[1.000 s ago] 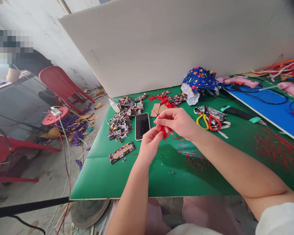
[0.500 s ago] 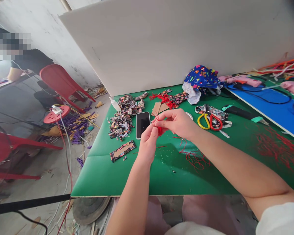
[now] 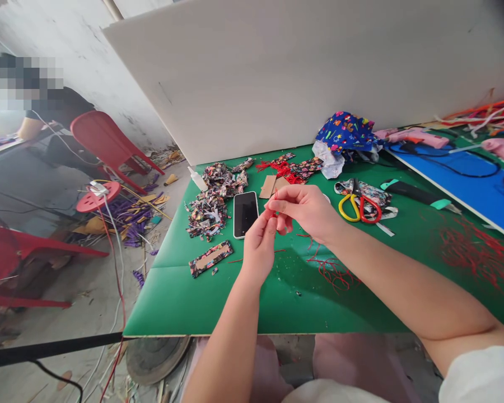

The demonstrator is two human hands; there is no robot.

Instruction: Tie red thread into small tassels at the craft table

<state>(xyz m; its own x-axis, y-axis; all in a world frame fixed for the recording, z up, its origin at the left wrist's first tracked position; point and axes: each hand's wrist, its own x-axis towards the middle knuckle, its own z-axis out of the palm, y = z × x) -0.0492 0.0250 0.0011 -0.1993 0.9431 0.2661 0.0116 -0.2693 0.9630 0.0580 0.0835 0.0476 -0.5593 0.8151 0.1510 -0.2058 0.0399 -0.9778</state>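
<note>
Above the green table (image 3: 294, 308), my left hand (image 3: 260, 240) and my right hand (image 3: 304, 210) meet fingertip to fingertip. Both pinch thin red thread (image 3: 276, 194), and a short end of it sticks up over the fingers. The rest of the thread is mostly hidden behind my hands. A phone (image 3: 245, 214) lies just left of them. Below it sits a flat floral strip (image 3: 210, 258) with a tan middle. Loose red threads (image 3: 336, 273) are scattered under my right forearm. Behind my hands are tan card pieces (image 3: 267, 186) and floral pieces with red tassels (image 3: 298, 170).
Floral fabric scraps (image 3: 212, 198) pile at the left, by a white bottle (image 3: 198, 179). To the right lie scissors (image 3: 359, 208), a green-black cutter (image 3: 420, 196), a blue board (image 3: 466, 179) and pink glue guns (image 3: 424, 137). A white panel (image 3: 298, 73) stands behind. A person (image 3: 63, 112) sits far left.
My left hand has shifted slightly right and its grip has changed. The fingers of my right hand have curled in more, and less of the red thread shows below them.
</note>
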